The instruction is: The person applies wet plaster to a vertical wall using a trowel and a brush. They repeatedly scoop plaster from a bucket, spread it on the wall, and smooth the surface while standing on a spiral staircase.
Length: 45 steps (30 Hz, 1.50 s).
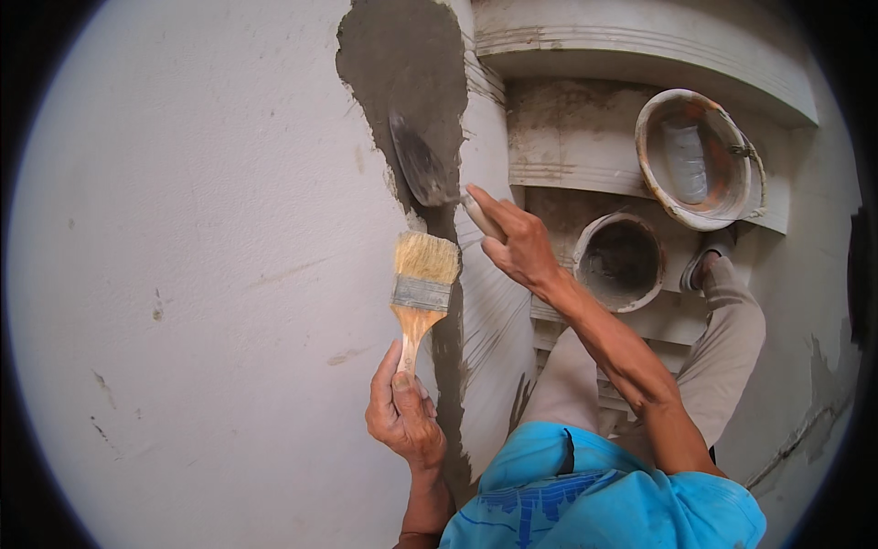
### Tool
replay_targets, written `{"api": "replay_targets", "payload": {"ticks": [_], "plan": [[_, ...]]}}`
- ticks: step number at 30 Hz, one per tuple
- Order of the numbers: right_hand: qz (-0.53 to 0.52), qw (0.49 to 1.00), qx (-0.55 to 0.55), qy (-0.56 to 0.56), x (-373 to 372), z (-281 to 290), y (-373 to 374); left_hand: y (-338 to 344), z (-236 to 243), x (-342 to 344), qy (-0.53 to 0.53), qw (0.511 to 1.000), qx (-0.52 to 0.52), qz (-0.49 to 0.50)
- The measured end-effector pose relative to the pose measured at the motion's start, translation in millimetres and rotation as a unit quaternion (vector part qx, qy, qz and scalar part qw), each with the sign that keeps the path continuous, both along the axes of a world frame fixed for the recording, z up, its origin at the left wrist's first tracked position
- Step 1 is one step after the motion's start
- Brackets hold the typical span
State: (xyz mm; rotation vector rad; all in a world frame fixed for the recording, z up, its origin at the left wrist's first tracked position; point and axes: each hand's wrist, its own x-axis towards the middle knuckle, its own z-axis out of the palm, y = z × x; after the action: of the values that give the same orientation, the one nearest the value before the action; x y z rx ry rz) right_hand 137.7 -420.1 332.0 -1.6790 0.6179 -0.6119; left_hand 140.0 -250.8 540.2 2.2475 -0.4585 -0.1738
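My left hand [408, 407] is closed round the wooden handle of a wide paintbrush [423, 291]. Its pale bristles point up, just in front of the white wall [210, 274] and the lower part of the mortar strip. In my right hand [523, 240] is the light handle of a trowel [421, 160]. The dark, rounded trowel blade lies against the patch of wet grey mortar [402, 55], tilted with its tip toward the upper left. That mortar is broad at the top and narrows to a strip running down behind the brush.
Steps [585, 137] rise to the right of the wall. A bucket of dark grey mix [622, 263] stands on one. Higher up, a stained bucket with a wire handle [700, 160] holds a clear plastic bottle [686, 163]. My foot [709, 261] is beside the buckets.
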Motion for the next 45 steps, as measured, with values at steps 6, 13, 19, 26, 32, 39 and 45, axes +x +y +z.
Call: {"api": "replay_targets", "payload": {"ticks": [6,13,19,26,32,39,45], "plan": [[-0.121,0.988,-0.018,-0.097,22.7,-28.3,-31.4,-1.4,4.2,-4.9,0.005,1.0,-0.018,0.004],[-0.041,0.997,-0.025,-0.059,13.8,-15.6,-4.6,8.5,4.9,-11.4,0.005,1.0,-0.022,0.017],[-0.03,0.993,0.002,-0.113,-22.2,-17.4,2.9,7.4,7.0,-6.5,0.005,1.0,-0.013,0.001],[-0.042,0.995,-0.017,-0.088,15.3,-15.3,-52.3,15.2,6.2,-9.8,0.0,1.0,-0.014,0.01],[0.088,0.995,-0.012,-0.053,-28.1,-21.6,-26.8,16.1,6.2,-9.4,0.013,1.0,-0.008,0.024],[-0.011,0.995,0.101,-0.007,-16.4,-25.8,-56.7,18.2,7.9,-8.9,-0.004,0.999,-0.003,0.033],[-0.084,0.995,-0.018,-0.058,32.4,-49.3,-78.1,21.7,2.0,-11.6,0.011,0.999,0.009,0.044]]}}
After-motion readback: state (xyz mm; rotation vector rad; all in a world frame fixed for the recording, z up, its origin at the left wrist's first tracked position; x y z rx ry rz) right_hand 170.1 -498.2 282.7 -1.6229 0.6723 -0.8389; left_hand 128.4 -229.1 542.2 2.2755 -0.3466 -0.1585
